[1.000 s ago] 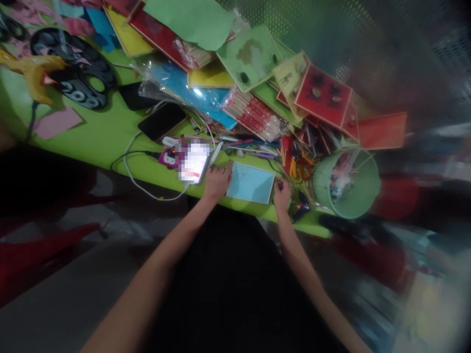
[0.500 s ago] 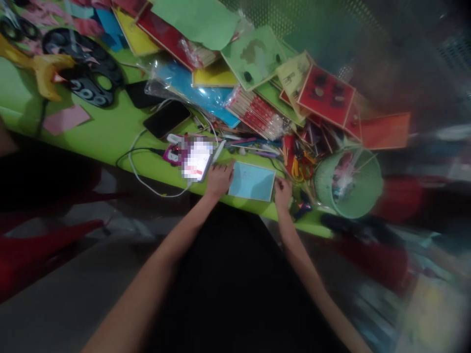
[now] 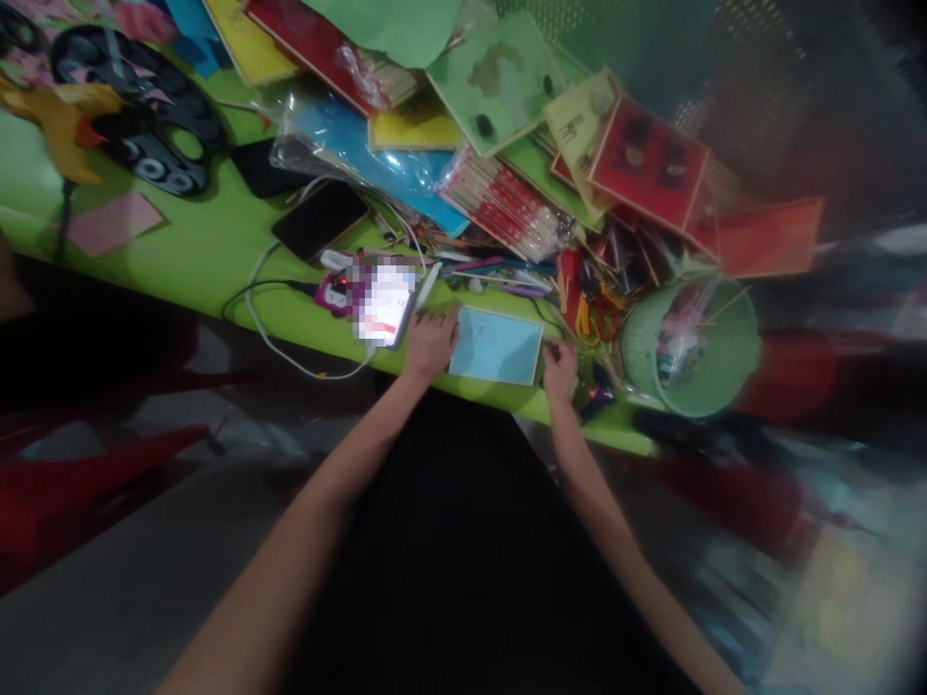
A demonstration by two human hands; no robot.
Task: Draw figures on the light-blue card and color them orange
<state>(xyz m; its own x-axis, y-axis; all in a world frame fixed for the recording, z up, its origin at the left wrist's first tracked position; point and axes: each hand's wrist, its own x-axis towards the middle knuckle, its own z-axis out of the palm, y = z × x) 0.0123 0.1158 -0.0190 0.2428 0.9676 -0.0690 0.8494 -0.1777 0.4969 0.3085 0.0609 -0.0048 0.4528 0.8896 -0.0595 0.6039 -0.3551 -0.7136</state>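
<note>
A light-blue rectangular card with a pale border and faint marks lies at the table's near edge, between my hands. My left hand rests on the table at its left side, fingers laid out flat and touching the card's edge. At the card's right edge is my right hand, its fingers curled and pinched together. Whatever they hold is too small and dim to make out. A phone with a lit, blurred-out screen lies just left of my left hand.
Behind the card spreads a clutter of pens, sticks and orange-handled scissors. A green basket stands at the right. Packs of sticks and coloured boards pile up at the back. A white cable loops near the front edge.
The whole view has shifted slightly, with the table's contents a little higher in the picture. Both hands keep nearly the same places beside the blue card.
</note>
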